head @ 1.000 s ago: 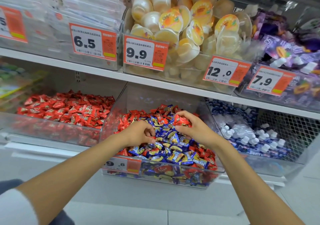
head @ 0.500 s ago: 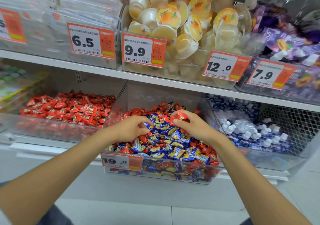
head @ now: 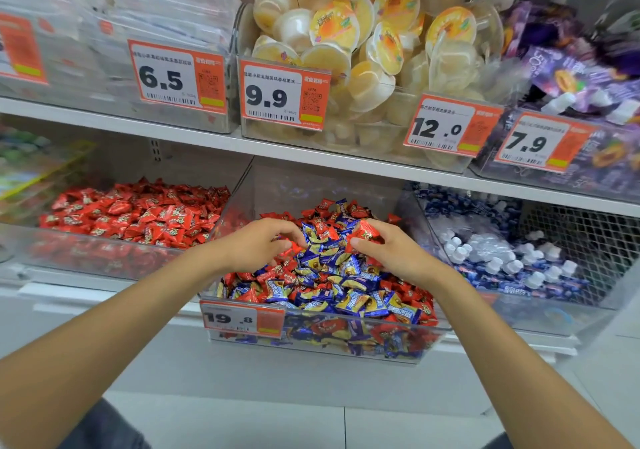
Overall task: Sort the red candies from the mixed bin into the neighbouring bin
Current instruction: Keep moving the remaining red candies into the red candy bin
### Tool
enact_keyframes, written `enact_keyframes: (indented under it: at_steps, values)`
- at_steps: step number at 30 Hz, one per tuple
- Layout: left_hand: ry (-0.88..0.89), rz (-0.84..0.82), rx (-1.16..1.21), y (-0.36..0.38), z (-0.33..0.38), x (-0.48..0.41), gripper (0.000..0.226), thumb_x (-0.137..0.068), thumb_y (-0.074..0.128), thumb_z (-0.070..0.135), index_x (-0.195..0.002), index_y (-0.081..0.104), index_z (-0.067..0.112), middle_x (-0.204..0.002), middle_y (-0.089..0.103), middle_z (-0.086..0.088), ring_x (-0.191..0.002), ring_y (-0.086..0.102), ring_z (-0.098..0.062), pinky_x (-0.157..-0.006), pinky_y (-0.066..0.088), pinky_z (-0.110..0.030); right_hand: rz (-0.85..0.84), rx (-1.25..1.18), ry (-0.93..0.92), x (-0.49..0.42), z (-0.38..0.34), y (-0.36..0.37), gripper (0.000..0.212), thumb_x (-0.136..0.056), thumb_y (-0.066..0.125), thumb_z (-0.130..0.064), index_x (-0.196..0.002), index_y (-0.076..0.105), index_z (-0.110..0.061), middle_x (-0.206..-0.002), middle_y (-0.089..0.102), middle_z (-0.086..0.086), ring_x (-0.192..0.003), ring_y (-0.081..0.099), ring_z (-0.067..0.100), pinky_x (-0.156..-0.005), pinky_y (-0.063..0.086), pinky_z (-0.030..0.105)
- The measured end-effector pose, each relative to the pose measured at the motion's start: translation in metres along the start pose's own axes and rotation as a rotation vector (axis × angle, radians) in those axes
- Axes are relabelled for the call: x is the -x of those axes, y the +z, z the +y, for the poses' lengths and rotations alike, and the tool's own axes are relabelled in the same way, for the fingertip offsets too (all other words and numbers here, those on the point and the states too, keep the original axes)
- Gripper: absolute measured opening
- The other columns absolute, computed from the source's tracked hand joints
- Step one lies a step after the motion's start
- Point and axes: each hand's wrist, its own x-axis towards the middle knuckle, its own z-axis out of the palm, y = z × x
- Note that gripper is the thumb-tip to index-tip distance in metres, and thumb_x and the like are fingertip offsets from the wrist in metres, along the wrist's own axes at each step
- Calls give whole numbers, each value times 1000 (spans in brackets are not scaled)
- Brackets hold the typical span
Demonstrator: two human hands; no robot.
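At the bottom corners both forearms run out of view, and the flat packets at ten o'clock on the upper shelf [head: 311, 157] are too blurred to read. The left hand [head: 254, 246] dips curled fingers into the pile; its fingertips are buried among wrappers, so I cannot tell whether it holds anything. Clear bin walls smear whatever lies behind them. At twelve o'clock jelly cups [head: 346, 33] are heaped above a 9.9 tag [head: 284, 95]; at three o'clock of the hands sits a bin of blue and white packets [head: 502, 258]. A 19.8 tag [head: 242, 318] covers the left front of the mixed bin [head: 346, 344], hiding the candies behind it. The right hand [head: 394, 254] grips a small bunch of red candies [head: 367, 231] between thumb and curled fingers, just above the heap at the bin's middle. Their wrappers are shiny red with crimped ends, and more lie mingled with blue candies [head: 329, 268]. The neighbouring bin [head: 104, 258], just beside at nine o'clock, holds red ones only.
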Motion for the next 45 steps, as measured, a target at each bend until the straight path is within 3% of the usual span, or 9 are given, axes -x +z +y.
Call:
enact_keyframes:
  at_steps: [5, 10, 14, 19, 23, 27, 32, 38, 45]
  values:
    - [16, 86, -47, 9, 4, -4, 29, -103, 31, 24, -98, 59, 15, -77, 55, -2, -41, 35, -3, -46, 31, -17, -16, 0, -10, 4, -9, 2, 76, -81, 52, -69, -137, 44, -17, -122, 43, -12, -111, 42, 9, -110, 36, 42]
    - [-4, -38, -191, 11, -16, -5, 30, -88, 60, 41, -105, 65, 18, -103, 61, 5, -95, 55, -11, -81, 41, -26, 7, 20, -21, 5, -5, 2, 49, -94, 52, -46, -133, 43, -18, -106, 53, -9, -78, 50, 12, -83, 42, 32]
    - [-71, -138, -277, 25, -27, -11, 27, -84, 68, 34, -104, 67, 15, -111, 60, 1, -105, 52, -15, -91, 41, -30, -8, 39, 10, 9, -6, 4, 59, -91, 52, -53, -136, 43, -17, -130, 55, 1, -116, 53, 19, -103, 39, 40]
    - [-1, 54, -202, 19, -14, -6, 19, -84, 70, 31, -89, 57, 17, -83, 54, 7, -83, 49, -19, -70, 37, -32, -1, 40, 4, 12, -12, 6, 74, -89, 52, -57, -147, 32, -16, -149, 40, -2, -138, 35, 18, -116, 28, 43]
    - [53, 150, -139, 11, -9, 2, 20, -85, 68, 32, -81, 49, 31, -84, 64, -5, -63, 49, -18, -63, 40, -31, 5, 5, -6, 13, -21, 8, 97, -69, 50, -84, -135, 44, -13, -110, 48, -15, -97, 47, 5, -98, 40, 36]
    - [105, 239, -101, -2, -3, 18, 20, -86, 66, 33, -80, 48, 33, -64, 61, -2, -44, 39, -12, -48, 34, -25, 43, -6, -34, 16, -37, 14, 59, -90, 57, -49, -137, 45, -17, -128, 42, -22, -116, 41, -2, -101, 34, 25]
    - [181, 438, -16, -39, -1, 39, 8, -86, 68, 29, -92, 63, 25, -67, 64, 2, -45, 45, -6, -50, 36, -18, 111, -59, -97, 14, -69, 24, 5, -94, 59, -20, -97, 62, -23, -71, 62, -19, -62, 55, -10, -63, 39, 9]
    - [16, 643, 23, -91, -46, 59, 5, -86, 67, 17, -90, 64, 16, -67, 57, 6, -48, 48, 3, -48, 34, -12, 79, -14, -209, -21, -124, 64, 10, -94, 60, -20, -103, 61, -25, -98, 63, -13, -80, 57, -2, -74, 42, 14]
    - [-223, 752, -49, -134, -128, 60, 11, -87, 66, 21, -87, 59, 28, -92, 63, -4, -89, 59, -24, -74, 44, -33, -23, 133, -305, -112, -180, 136, 24, -89, 64, -16, -112, 61, -17, -114, 59, 9, -102, 57, 20, -88, 41, 28]
